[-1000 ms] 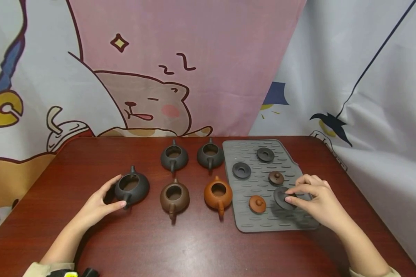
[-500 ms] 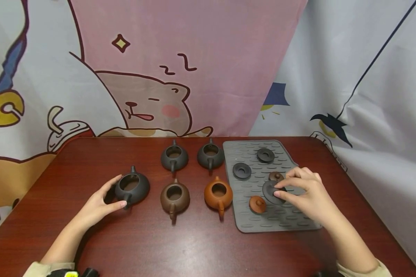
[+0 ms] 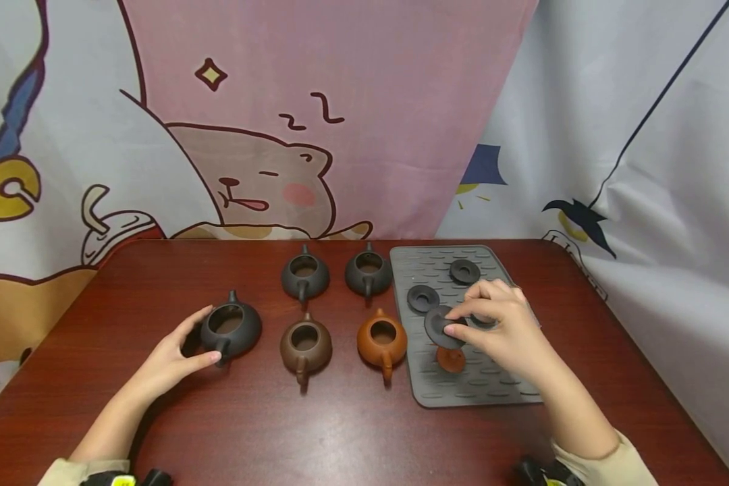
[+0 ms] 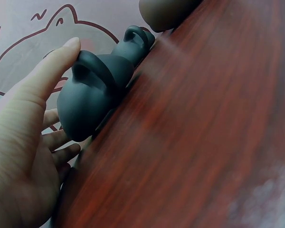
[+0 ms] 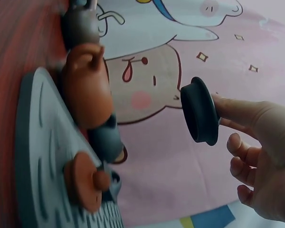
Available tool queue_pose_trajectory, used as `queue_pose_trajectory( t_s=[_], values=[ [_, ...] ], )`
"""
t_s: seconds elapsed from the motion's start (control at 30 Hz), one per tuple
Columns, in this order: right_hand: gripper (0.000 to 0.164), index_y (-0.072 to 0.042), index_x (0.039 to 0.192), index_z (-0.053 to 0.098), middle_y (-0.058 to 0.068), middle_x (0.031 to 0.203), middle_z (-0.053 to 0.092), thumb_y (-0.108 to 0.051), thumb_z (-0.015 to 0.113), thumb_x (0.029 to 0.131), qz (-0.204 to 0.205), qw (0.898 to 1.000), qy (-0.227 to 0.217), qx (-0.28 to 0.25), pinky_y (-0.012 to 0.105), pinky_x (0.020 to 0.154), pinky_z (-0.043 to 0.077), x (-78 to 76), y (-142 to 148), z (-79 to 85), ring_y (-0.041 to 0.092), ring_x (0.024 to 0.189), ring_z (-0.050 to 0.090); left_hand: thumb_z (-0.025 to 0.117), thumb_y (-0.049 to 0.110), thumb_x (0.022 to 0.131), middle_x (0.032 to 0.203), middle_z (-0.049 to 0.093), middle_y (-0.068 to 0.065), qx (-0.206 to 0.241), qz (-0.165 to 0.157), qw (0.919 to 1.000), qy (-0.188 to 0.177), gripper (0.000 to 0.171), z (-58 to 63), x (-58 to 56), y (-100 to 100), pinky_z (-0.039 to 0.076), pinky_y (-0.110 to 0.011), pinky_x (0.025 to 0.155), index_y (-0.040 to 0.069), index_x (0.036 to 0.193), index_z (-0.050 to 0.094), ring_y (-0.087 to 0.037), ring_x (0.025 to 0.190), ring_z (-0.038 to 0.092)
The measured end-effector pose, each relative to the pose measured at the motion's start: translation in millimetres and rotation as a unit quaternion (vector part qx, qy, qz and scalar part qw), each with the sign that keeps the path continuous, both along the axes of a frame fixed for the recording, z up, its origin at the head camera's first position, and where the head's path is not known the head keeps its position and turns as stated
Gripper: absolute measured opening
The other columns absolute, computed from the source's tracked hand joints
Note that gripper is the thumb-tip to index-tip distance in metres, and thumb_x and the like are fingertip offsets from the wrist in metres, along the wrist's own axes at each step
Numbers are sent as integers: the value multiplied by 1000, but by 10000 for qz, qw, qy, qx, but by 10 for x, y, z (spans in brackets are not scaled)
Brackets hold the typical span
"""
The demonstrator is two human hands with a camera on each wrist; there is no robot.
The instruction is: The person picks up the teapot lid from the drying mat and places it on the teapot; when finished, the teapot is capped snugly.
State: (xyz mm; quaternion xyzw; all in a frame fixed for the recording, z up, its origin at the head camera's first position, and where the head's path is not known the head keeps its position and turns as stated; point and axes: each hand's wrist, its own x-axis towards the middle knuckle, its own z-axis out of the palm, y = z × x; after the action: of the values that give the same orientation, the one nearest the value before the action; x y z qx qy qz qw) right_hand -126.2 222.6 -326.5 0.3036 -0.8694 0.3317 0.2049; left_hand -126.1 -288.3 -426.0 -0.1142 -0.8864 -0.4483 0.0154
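Head view: a dark lid [image 3: 437, 327] is pinched by the right hand [image 3: 505, 327], a black teapot [image 3: 244, 339] gripped by the left hand [image 3: 171, 359].

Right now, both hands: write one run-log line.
left hand: holds leftmost dark teapot | right hand: pinches dark lid, above gray mat

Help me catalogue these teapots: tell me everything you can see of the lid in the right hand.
The dark grey lid is round and looks like matte clay, with a wide rim and a narrower collar beneath. The right hand pinches it from above; the fingers hide any knob. It hangs clear of the grey mat, collar side down, and in the head view partly covers the orange lid.
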Motion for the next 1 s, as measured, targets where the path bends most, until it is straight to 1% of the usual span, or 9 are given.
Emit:
queue_pose_trajectory(
  t_s=[0.03, 0.13, 0.2, 0.37, 0.4, 0.63, 0.83, 1.0],
  values=[
    [26, -25, 82, 76, -13, 82, 50, -8, 87, 66, 17, 10000, -2, 13, 33, 76, 20, -6, -32, 9, 7, 80, 39, 78, 16, 80, 144, 38, -21, -29, 16, 10000, -2, 83, 1, 0, 0, 26, -57, 97, 9, 149, 32, -36, 129, 32],
    [25, -25, 82, 76, -14, 82, 49, -8, 86, 67, 69, 10000, -36, 36, 35, 76, 21, -24, -121, 31, 9, 80, 37, 77, 17, 81, 144, 38, -20, -12, 11, 10000, 2, 82, 0, -4, -3, 26, -57, 97, 9, 149, 32, -36, 130, 31],
    [24, -24, 83, 76, -13, 82, 49, -7, 86, 68, 147, 9998, -102, -5, 37, 77, 21, -37, -174, 44, 9, 80, 37, 77, 17, 81, 145, 38, -20, -7, 12, 10000, 2, 82, -7, -9, -6, 25, -58, 97, 8, 149, 32, -34, 130, 31],
    [23, -23, 83, 76, -9, 82, 51, -8, 85, 69, 330, 9990, -232, -172, 40, 78, 22, -66, -313, 58, 10, 81, 39, 77, 18, 81, 145, 37, -21, -24, 23, 10000, -20, 83, 1, -17, -7, 24, -61, 97, 8, 149, 31, -36, 131, 30],
    [22, -23, 83, 76, -9, 82, 52, -9, 85, 69, 341, 9989, -269, -187, 40, 78, 22, -67, -342, 60, 10, 81, 39, 77, 18, 81, 144, 37, -22, -18, 18, 10000, -16, 83, 5, -17, -6, 24, -62, 96, 8, 149, 31, -39, 130, 30],
    [19, -22, 83, 76, -5, 83, 53, -12, 86, 70, 441, 9980, -407, -192, 40, 80, 22, -70, -531, 91, 11, 82, 39, 77, 18, 80, 144, 37, -22, -60, 38, 10000, -34, 83, 12, -13, 1, 25, -61, 96, 8, 149, 31, -41, 130, 30],
    [18, -24, 85, 76, -10, 83, 51, -16, 85, 71, 660, 9969, -372, -204, 39, 77, 23, -81, -693, 118, 10, 80, 39, 77, 20, 81, 144, 37, -23, -55, 15, 10000, -42, 83, 0, -15, 1, 24, -62, 96, 6, 149, 31, -42, 130, 30],
    [17, -23, 84, 76, -11, 81, 52, -18, 85, 71, 819, 9958, -304, -286, 40, 78, 25, -100, -857, 138, 10, 81, 41, 77, 21, 82, 144, 38, -20, -62, 30, 10000, -15, 82, -26, -7, 0, 25, -62, 96, 6, 148, 32, -36, 130, 31]
  ],
)
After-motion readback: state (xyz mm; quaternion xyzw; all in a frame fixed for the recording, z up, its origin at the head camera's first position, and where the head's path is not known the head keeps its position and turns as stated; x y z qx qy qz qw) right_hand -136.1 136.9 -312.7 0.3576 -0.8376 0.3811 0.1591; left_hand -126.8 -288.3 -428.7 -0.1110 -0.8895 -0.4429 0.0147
